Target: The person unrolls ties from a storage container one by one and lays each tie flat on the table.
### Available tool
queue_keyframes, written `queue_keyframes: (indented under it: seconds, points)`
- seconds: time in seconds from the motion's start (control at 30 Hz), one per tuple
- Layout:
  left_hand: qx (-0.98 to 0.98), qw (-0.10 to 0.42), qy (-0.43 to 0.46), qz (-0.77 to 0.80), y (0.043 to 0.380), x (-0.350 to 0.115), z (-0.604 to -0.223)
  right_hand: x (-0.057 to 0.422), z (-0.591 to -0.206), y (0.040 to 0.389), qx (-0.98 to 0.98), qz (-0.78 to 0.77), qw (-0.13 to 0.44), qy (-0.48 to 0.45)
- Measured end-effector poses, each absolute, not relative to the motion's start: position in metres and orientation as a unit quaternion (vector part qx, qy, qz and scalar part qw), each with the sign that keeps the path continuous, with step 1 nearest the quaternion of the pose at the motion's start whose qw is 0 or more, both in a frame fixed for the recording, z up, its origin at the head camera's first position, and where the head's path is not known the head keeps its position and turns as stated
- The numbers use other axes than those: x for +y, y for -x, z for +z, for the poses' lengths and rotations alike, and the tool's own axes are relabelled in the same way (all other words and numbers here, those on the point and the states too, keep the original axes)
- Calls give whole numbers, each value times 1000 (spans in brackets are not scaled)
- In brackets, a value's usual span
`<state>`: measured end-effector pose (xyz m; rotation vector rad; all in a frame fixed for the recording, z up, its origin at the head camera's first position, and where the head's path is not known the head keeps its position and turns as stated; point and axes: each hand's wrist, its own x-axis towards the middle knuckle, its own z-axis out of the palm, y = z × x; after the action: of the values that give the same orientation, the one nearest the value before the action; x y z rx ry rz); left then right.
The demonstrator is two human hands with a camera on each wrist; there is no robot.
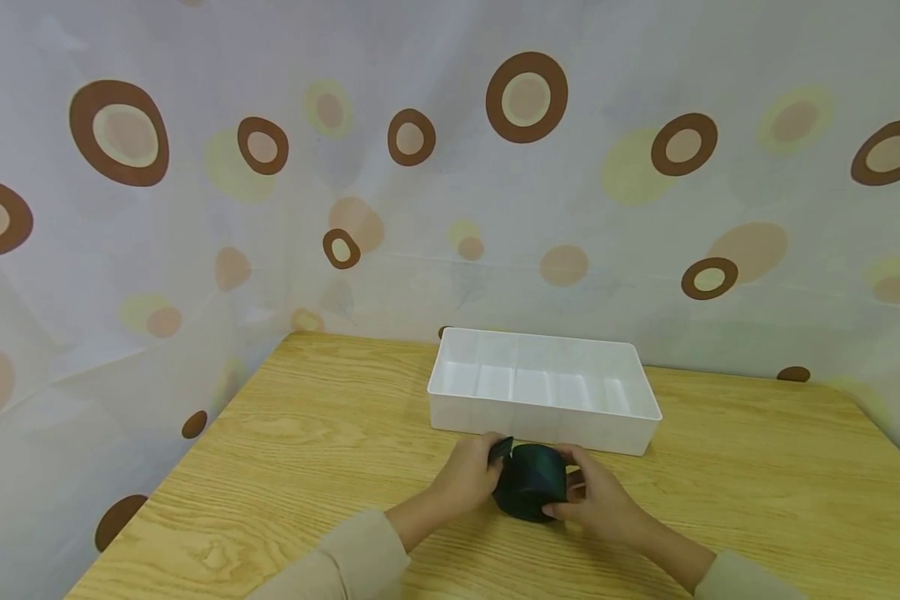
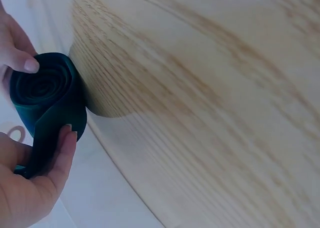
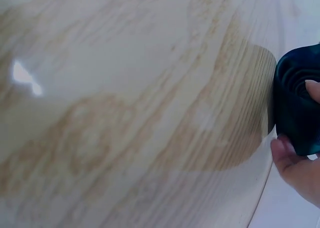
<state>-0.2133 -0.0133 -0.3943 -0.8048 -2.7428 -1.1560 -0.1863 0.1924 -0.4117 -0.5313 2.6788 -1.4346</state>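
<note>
A dark green necktie, wound into a thick coil, is between both hands in front of the white box. Its spiral edge shows in the left wrist view, where the tie has a loose end leading off the roll. My left hand pinches that end between thumb and fingers. On the other side, my right hand grips the coil, thumb on the near side in the head view. The right wrist view shows part of the roll at its edge. Whether the coil touches the table cannot be told.
Just behind the hands stands a white plastic box with ridges across its bottom. The wooden table meets a wall covering with brown and yellow circles at the back and left.
</note>
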Motion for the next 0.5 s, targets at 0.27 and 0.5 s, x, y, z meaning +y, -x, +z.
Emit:
queue_keyframes:
  seconds: [0.27,0.5]
  points:
    - [-869,8,251,-427,217,-22,-399,189,-407,187,902,-402,1,156]
    - [-856,9,228,-464,218,-30,-402,189,-405,184,917,-348,-45,189]
